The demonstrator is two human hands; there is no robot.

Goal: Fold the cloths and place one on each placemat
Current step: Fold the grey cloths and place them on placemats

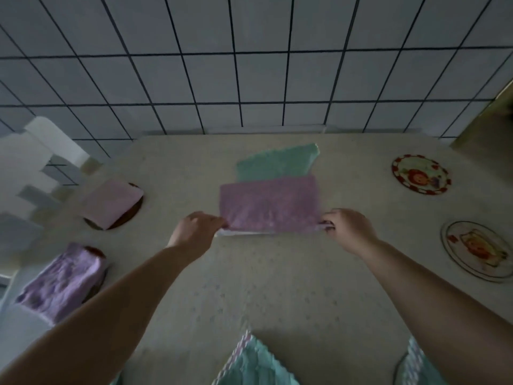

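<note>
Mid-fold: left hand (198, 227) & right hand (345, 227) pinch purple cloth (270, 205) near corners, prob. halved. Next: fold again, carry to bare placemat (421, 174) at 2 o'clock.

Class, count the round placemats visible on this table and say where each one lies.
4. Two on the left, each under a folded cloth: far-left placemat, near-left placemat. Two bare on the right: far-right placemat, near-right placemat. Others may lie out of view.
</note>
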